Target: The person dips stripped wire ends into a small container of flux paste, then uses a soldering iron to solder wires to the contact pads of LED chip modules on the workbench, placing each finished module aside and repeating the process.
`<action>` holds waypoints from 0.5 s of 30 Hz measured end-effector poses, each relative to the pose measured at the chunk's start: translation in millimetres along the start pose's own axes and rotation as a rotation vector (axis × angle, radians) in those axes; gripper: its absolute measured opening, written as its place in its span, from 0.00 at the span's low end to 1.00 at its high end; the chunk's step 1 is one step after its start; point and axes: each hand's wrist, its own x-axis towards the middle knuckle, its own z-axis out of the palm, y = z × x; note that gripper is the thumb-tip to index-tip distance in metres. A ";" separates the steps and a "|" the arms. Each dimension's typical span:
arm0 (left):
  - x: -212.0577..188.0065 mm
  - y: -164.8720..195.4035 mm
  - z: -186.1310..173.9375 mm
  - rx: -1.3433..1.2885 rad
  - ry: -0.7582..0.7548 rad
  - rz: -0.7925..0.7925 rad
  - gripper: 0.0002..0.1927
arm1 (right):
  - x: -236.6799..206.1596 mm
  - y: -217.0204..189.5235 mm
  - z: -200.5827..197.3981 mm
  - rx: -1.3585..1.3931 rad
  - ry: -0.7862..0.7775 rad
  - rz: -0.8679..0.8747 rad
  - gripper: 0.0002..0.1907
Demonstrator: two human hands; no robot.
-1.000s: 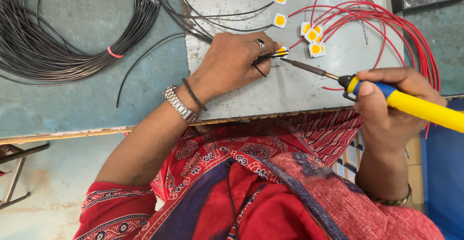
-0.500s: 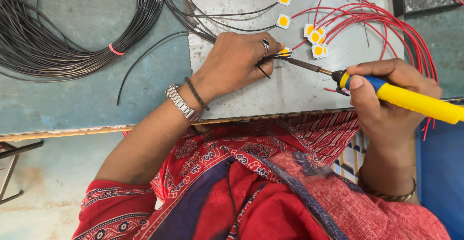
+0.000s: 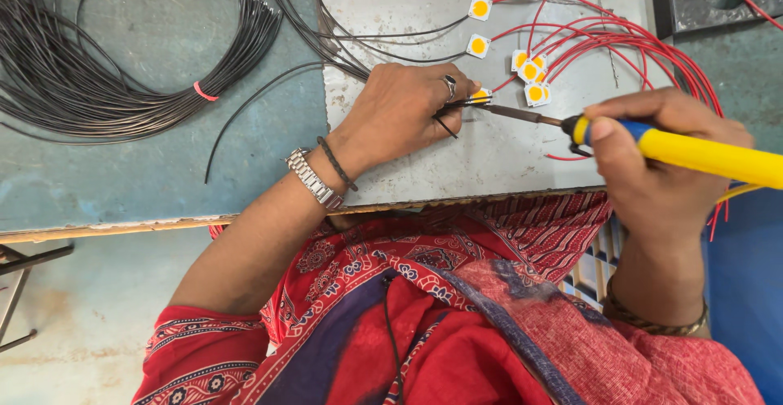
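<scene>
Left hand [image 3: 404,115] resting on the grey plate [image 3: 424,13], fingers pressed together, pinching a black wire [image 3: 447,105] against a small white chip [image 3: 481,95] with a yellow centre. Right hand [image 3: 661,172] wrapping around the yellow handle of a soldering iron [image 3: 693,152], gripping it tight, tip pointing toward 9 o'clock and touching the chip just beside the left fingertips. Lying at 1 o'clock from that chip: 3 more chips [image 3: 530,75] in a cluster, joined to looping red wires [image 3: 644,46]. Sitting at 12 o'clock: 2 further chips [image 3: 479,26] on black leads. Resting at 9 o'clock on the table [image 3: 122,185]: a tied bundle of black wires [image 3: 106,87].
</scene>
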 end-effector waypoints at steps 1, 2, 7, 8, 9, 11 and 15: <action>-0.1 -0.3 -0.1 -0.007 0.008 -0.001 0.13 | -0.8 0.8 -1.9 0.002 0.011 0.012 0.07; -0.3 -0.6 -0.3 -0.004 0.005 0.003 0.14 | -1.2 1.7 -3.2 0.004 0.023 0.024 0.07; -0.2 -0.1 -1.1 0.001 0.001 -0.008 0.14 | 0.2 1.1 -1.7 0.052 0.022 0.048 0.07; -0.1 0.1 -1.3 -0.003 0.004 -0.004 0.14 | 1.5 0.7 0.5 0.072 0.022 0.053 0.06; -0.6 0.4 -1.7 -0.006 0.006 0.000 0.14 | 2.5 -0.3 1.9 0.089 0.023 0.057 0.07; -0.7 0.4 -2.1 -0.008 0.006 0.003 0.14 | 4.7 -2.2 4.3 0.114 0.021 0.062 0.08; 0.0 0.2 -0.6 -0.005 0.015 0.011 0.14 | 7.1 -5.8 6.0 0.139 0.008 0.067 0.08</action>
